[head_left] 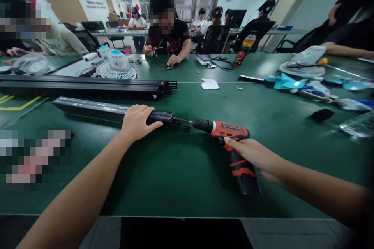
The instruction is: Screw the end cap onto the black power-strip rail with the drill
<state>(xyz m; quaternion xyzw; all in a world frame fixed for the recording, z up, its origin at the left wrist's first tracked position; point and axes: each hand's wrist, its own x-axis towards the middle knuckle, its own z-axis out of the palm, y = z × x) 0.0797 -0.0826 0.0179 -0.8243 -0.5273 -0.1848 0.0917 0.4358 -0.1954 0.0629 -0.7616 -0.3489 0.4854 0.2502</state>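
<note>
My left hand (pixel 137 121) is wrapped over the right part of a long black bar-shaped housing (pixel 93 109) lying on the green table. Several thin black prongs (pixel 181 128) stick out of the housing's right end. In my right hand (pixel 251 151) is an orange and black cordless drill (pixel 230 129), gripped by its handle and lying nearly level with the table. Its chuck points left at the housing's end, and a thin bit or rod (pixel 184 120) spans between them. Whether the tip touches a screw is too small to tell.
More long black housings (pixel 78 87) lie behind mine. White fan parts (pixel 118 64) stand at the back left, and blue fan blades (pixel 283 81) lie to the right. A bottle (pixel 245 48) stands farther back. Across the table a person (pixel 168 27) holds a small orange-handled tool.
</note>
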